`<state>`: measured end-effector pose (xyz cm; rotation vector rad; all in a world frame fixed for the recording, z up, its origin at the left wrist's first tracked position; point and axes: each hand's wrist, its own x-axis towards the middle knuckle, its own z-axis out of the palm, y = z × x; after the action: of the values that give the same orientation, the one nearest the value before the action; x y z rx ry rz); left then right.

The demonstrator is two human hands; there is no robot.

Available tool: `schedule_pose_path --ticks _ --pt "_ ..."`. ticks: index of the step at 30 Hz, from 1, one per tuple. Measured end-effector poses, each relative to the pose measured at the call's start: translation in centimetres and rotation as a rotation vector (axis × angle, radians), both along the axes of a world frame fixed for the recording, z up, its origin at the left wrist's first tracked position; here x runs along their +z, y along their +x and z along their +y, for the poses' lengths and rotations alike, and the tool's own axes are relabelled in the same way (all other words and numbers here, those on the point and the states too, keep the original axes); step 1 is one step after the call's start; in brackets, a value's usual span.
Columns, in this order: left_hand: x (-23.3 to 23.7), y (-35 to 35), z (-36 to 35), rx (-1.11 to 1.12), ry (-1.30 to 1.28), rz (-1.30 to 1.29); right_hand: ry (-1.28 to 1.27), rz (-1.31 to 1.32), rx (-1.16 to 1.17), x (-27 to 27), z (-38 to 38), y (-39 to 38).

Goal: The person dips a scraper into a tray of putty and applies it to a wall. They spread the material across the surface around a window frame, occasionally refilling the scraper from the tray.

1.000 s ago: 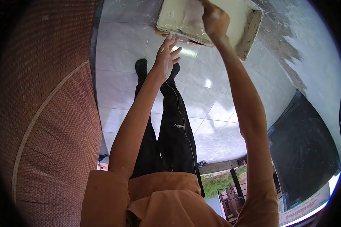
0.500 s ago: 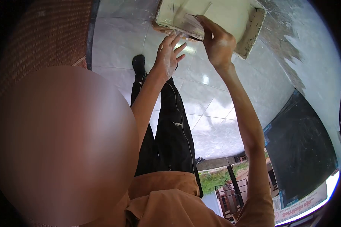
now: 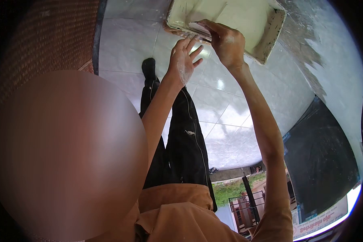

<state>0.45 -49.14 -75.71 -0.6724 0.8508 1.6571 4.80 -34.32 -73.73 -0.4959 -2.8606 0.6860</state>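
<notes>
My right hand [image 3: 228,46] is closed around a thin flat blade-like tool [image 3: 200,29], held over the near edge of a cream tray [image 3: 275,30] with dark chipped rims. Pale material shows on the tool. Just left of it, my left hand [image 3: 183,62] has its fingers spread, with the fingertips close beside the tool; whether they touch it cannot be made out. White smears mark both hands.
Grey tiles [image 3: 125,46] lie under the tray and my black-trousered legs. A patchy plastered wall [image 3: 330,48] and a dark panel [image 3: 324,161] stand right. Brown woven-looking surface [image 3: 48,36] rises left. A large blurred round shape covers the lower left.
My right hand has moved slightly left and down, and the tool has tilted. My left hand has shifted a little to the right, and its fingers stay spread.
</notes>
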Motion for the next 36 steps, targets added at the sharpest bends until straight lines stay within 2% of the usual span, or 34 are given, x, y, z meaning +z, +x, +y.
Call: schedule_pose_path --ticks 4,6,7,9,10,11,13,14,19,21,23,26,30,32,36 --pt "0.3 0.1 0.2 0.04 0.004 -0.03 -0.054 -0.083 -0.017 0.0 0.7 -0.3" --pt "0.4 0.1 0.3 0.041 -0.019 -0.032 -0.238 0.046 -0.018 -1.5 2.0 -1.1" --pt "0.4 0.1 0.4 0.04 -0.044 -0.039 -0.234 0.054 -0.021 -2.3 3.2 -1.7" --pt "0.7 -0.1 0.3 0.011 -0.082 -0.035 -0.424 0.078 0.014 -3.5 6.0 -3.0" --pt "0.7 -0.2 0.2 -0.014 -0.121 -0.036 -0.479 -0.144 -0.105 -3.7 7.5 -3.3" --pt "0.6 -0.3 -0.1 -0.022 -0.112 -0.024 -0.471 -0.13 -0.111 -3.9 8.5 -3.4" --pt "0.3 -0.4 -1.1 -0.054 -0.185 -0.014 -0.778 -0.145 -0.333 -4.8 9.9 -2.7" --pt "0.6 -0.7 -1.5 -0.062 -0.226 -0.003 -0.859 -0.243 -0.356 -4.3 11.0 -1.8" --pt "5.5 -3.6 -1.9 -0.097 -0.217 0.114 -1.307 0.237 -0.687 4.8 6.9 0.7" --pt "7.6 -4.9 -0.8 -0.098 -0.192 0.24 -1.291 0.357 -0.712 7.6 6.1 2.1" --pt "12.3 -6.5 1.1 -0.144 -0.154 0.366 -1.372 0.581 -0.806 13.0 4.4 1.4" --pt "19.5 -8.4 4.2 -0.256 -0.059 0.671 -1.427 0.776 -0.725 18.2 3.6 1.8" --pt "27.6 -10.5 8.3 -0.297 0.08 0.973 -1.448 1.029 -0.562 27.0 2.7 0.3" --pt "31.0 -11.5 10.3 -0.307 0.216 1.26 -1.451 1.125 -0.57 30.5 3.1 -0.3" --pt "35.6 -12.9 11.9 -0.242 0.338 1.537 -1.378 1.227 -0.486 35.3 2.3 -0.8"
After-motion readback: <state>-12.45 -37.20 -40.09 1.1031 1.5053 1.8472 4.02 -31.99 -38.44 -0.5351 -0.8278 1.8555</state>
